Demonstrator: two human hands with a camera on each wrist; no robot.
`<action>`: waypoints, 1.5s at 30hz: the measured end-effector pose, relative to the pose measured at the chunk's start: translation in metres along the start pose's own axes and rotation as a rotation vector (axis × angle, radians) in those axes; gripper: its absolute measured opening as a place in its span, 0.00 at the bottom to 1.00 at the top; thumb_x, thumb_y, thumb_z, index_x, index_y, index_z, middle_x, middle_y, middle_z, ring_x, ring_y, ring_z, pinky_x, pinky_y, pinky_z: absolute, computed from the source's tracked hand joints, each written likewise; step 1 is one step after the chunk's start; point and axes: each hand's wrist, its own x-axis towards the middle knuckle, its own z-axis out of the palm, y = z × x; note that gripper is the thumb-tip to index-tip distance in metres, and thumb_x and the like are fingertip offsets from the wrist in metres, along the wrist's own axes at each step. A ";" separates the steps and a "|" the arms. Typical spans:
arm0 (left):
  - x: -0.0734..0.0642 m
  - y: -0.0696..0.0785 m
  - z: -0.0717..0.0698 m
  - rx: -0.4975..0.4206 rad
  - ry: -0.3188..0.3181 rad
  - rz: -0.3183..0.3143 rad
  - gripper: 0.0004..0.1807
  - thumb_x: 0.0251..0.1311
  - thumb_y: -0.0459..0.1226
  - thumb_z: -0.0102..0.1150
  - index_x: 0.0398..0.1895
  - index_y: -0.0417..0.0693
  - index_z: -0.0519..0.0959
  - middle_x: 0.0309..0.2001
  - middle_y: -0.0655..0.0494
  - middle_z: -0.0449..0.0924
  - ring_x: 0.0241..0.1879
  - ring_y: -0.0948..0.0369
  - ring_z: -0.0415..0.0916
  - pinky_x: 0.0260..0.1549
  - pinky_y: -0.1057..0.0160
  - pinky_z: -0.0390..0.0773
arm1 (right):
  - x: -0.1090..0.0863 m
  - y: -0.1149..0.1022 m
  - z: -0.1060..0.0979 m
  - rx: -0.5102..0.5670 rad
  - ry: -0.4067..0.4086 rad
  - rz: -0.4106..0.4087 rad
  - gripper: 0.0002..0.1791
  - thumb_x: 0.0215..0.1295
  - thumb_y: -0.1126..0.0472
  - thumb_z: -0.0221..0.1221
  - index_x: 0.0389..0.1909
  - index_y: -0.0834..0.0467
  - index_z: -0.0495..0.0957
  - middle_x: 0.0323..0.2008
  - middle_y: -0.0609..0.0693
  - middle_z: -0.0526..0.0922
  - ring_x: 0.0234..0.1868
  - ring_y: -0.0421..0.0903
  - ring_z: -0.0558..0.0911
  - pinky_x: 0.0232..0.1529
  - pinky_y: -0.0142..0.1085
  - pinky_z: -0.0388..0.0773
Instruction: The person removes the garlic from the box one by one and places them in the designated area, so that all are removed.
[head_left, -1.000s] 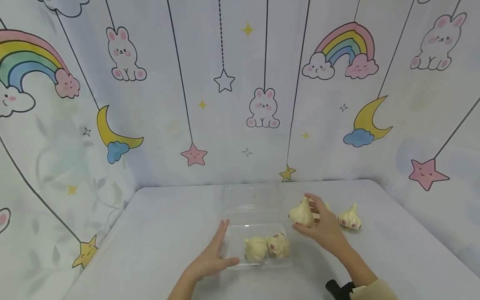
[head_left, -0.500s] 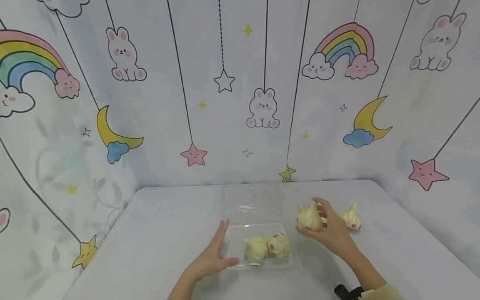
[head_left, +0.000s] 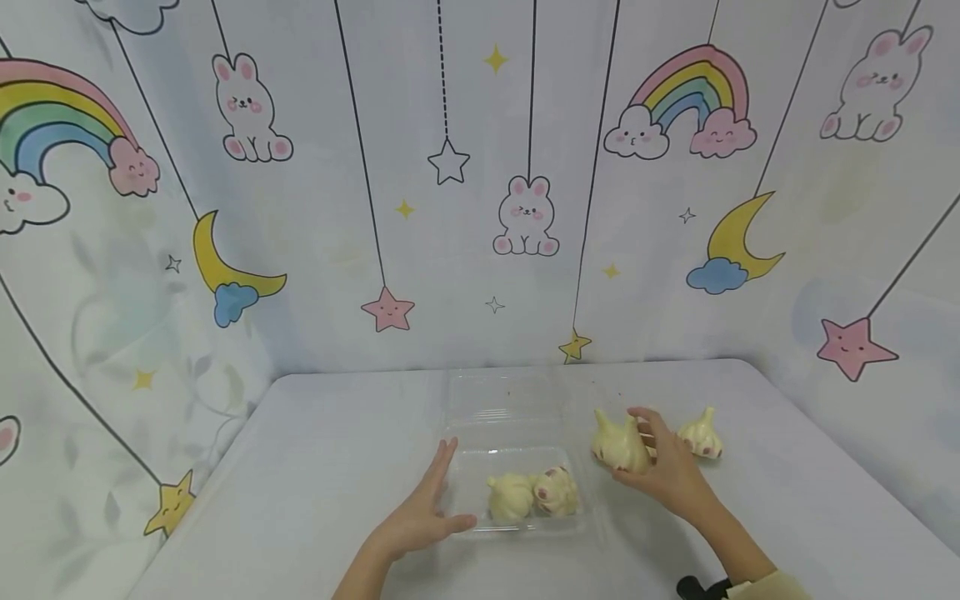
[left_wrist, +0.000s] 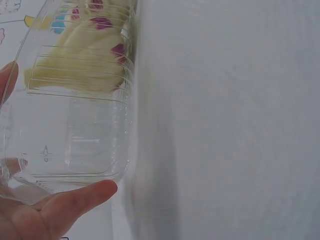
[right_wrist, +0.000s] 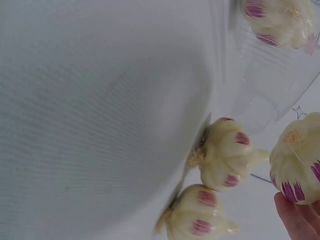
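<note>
My right hand [head_left: 667, 475] holds a cream garlic bulb [head_left: 628, 454] with purple patches, its thumb low and fingers at the far side. Just behind that bulb, partly covered by it, stands another garlic bulb [head_left: 602, 435]. Resting against one side of an open clear plastic clamshell box [head_left: 468, 483] is my left hand [head_left: 418, 517], fingers stretched and thumb touching the front corner [left_wrist: 107, 186]. Inside the box lie two bulbs, a plain-looking one [head_left: 512, 498] and a purple-marked one [head_left: 557, 492]. The right wrist view shows the held bulb [right_wrist: 300, 160] above the table, at the fingertips.
To the right of the right hand another garlic bulb [head_left: 702, 435] sits on the white table [head_left: 337, 442]. The box's raised clear lid [head_left: 506, 396] lies back towards the patterned curtain [head_left: 465, 333]. Two bulbs stand side by side below the hand, one nearer [right_wrist: 230, 155], one lower [right_wrist: 197, 215].
The right hand has carried its garlic bulb rightward and down, away from the box, uncovering the bulb behind. My left hand has stayed at the box, which has shifted very slightly.
</note>
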 end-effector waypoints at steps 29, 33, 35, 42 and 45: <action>-0.001 0.000 -0.002 -0.051 -0.012 -0.014 0.56 0.50 0.35 0.65 0.72 0.48 0.35 0.69 0.33 0.23 0.60 0.27 0.47 0.50 0.35 0.63 | -0.003 0.019 0.007 -0.197 -0.099 0.018 0.43 0.29 0.65 0.74 0.52 0.64 0.64 0.41 0.69 0.78 0.44 0.64 0.77 0.47 0.60 0.68; -0.001 0.000 -0.002 -0.062 -0.013 -0.015 0.56 0.50 0.35 0.65 0.72 0.49 0.35 0.69 0.34 0.23 0.61 0.28 0.46 0.51 0.34 0.62 | -0.002 0.020 0.009 -0.201 -0.113 0.028 0.44 0.28 0.65 0.75 0.51 0.65 0.64 0.41 0.71 0.77 0.44 0.65 0.76 0.45 0.59 0.70; -0.001 0.000 -0.002 -0.065 -0.013 -0.015 0.56 0.50 0.35 0.65 0.72 0.49 0.35 0.69 0.34 0.23 0.61 0.28 0.45 0.51 0.34 0.61 | -0.002 0.021 0.010 -0.197 -0.121 0.034 0.44 0.27 0.65 0.75 0.51 0.65 0.64 0.42 0.72 0.77 0.44 0.66 0.76 0.42 0.57 0.72; -0.001 -0.001 -0.003 -0.062 -0.018 -0.017 0.56 0.50 0.35 0.66 0.72 0.49 0.34 0.69 0.34 0.22 0.61 0.28 0.45 0.51 0.34 0.61 | -0.001 0.022 0.012 -0.186 -0.134 0.025 0.46 0.22 0.63 0.77 0.50 0.65 0.65 0.41 0.70 0.77 0.41 0.61 0.77 0.38 0.51 0.75; -0.001 -0.001 -0.003 -0.057 -0.015 -0.017 0.56 0.50 0.35 0.65 0.72 0.49 0.34 0.69 0.34 0.23 0.61 0.28 0.46 0.51 0.34 0.61 | -0.002 0.021 0.012 -0.179 -0.138 0.024 0.46 0.22 0.63 0.77 0.49 0.65 0.65 0.40 0.68 0.78 0.41 0.60 0.77 0.38 0.51 0.75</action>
